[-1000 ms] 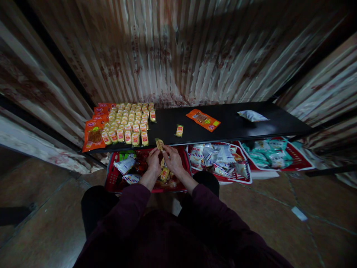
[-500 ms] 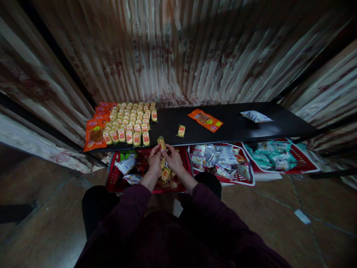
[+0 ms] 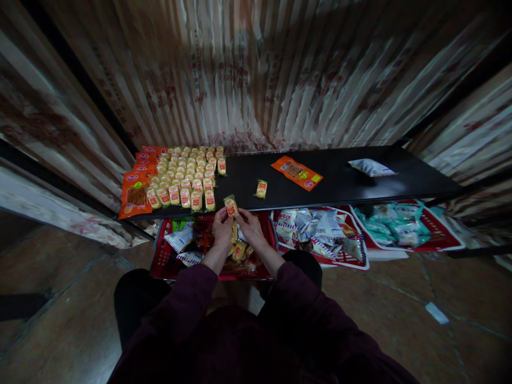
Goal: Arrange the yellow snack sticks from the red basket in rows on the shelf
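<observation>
Between the fingertips of my left hand (image 3: 222, 229) and my right hand (image 3: 252, 229) is a small wrapped snack cake (image 3: 231, 206), its red and yellow label turned up. Both hands are closed on it, just in front of the shelf edge and above a red basket (image 3: 160, 250). More wrapped cakes (image 3: 239, 250) lie in that basket below my hands. To the left, close rows of the same cakes (image 3: 185, 196) cover the shelf (image 3: 244, 184). A single cake (image 3: 261, 189) lies apart on the shelf, beyond my right hand.
Orange snack packets (image 3: 136, 194) line the shelf's left end. Another orange packet (image 3: 296, 172) and a white packet (image 3: 372, 167) lie farther right. Below stand a basket of white packets (image 3: 326, 223) and a basket of teal packets (image 3: 408, 226). Striped curtains (image 3: 256, 80) hang behind.
The cake in my hands has been turned, so its red and yellow label now shows instead of a plain side. My hands stay in nearly the same place.
</observation>
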The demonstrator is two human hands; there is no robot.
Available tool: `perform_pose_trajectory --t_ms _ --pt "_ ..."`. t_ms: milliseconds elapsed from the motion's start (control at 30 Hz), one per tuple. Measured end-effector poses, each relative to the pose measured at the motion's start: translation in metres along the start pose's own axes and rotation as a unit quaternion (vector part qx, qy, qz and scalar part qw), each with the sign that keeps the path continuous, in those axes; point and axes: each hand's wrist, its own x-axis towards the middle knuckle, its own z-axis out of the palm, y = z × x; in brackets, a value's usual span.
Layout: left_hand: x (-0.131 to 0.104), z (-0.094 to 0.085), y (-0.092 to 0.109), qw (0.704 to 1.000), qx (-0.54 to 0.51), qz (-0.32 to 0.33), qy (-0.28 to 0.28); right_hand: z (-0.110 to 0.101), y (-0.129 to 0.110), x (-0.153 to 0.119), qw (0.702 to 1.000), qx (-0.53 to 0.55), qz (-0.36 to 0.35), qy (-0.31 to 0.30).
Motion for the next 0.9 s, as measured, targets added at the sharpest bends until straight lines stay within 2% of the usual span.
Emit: perform_pose_trajectory --t_ms 300,633,900 --pt "0.017 0.0 -0.002 0.998 0.057 0.01 -0.006 0.005 0.008 0.021 1.0 -0.027 -0.009 0.004" --pt "0.041 0.007 0.002 0.989 0.133 0.06 -0.018 0.008 0.014 0.05 0.998 -0.058 -0.036 0.012" --pt "0.059 0.018 0.011 0.977 0.203 0.072 0.005 0.01 0.004 0.066 0.997 -0.073 -0.017 0.027"
